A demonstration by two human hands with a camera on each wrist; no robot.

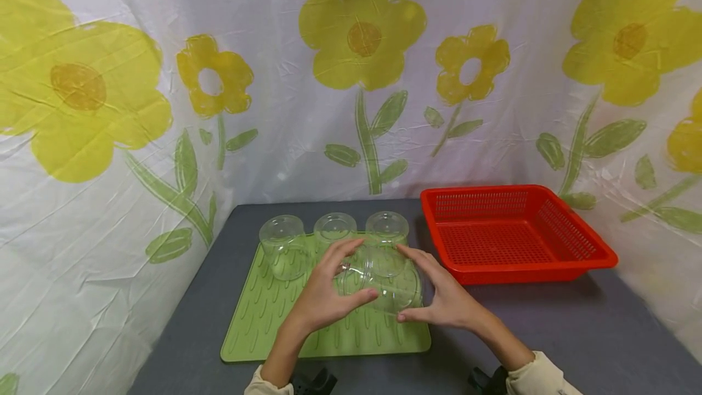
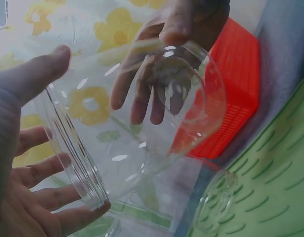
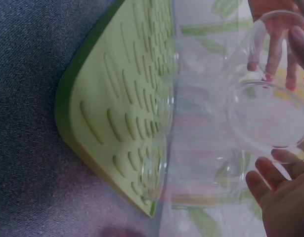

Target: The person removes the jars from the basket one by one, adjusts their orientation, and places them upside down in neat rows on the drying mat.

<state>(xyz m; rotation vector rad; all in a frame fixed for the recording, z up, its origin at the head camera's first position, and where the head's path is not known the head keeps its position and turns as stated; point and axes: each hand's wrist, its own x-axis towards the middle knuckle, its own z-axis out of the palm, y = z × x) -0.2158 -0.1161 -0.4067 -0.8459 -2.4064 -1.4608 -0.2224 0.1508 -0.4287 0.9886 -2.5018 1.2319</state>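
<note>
A clear jar [image 1: 393, 290] lies sideways in the air above the green ridged mat [image 1: 307, 340], held between both hands. My left hand [image 1: 323, 297] grips its threaded mouth end, thumb on one side and fingers on the other, as the left wrist view shows on the jar [image 2: 127, 168]. At the opposite end, my right hand [image 1: 444, 297] holds the base with thumb and fingers spread around it. Behind it, three similar clear jars stand in a row along the mat's far side: a left jar [image 1: 282, 249], a middle jar [image 1: 331, 233] and a right jar [image 1: 387, 227].
To the right of the mat sits a red slotted plastic basket [image 1: 515, 270] on the dark grey table [image 1: 548, 322]. A white curtain [image 1: 263, 157] printed with yellow flowers hangs behind and along both sides.
</note>
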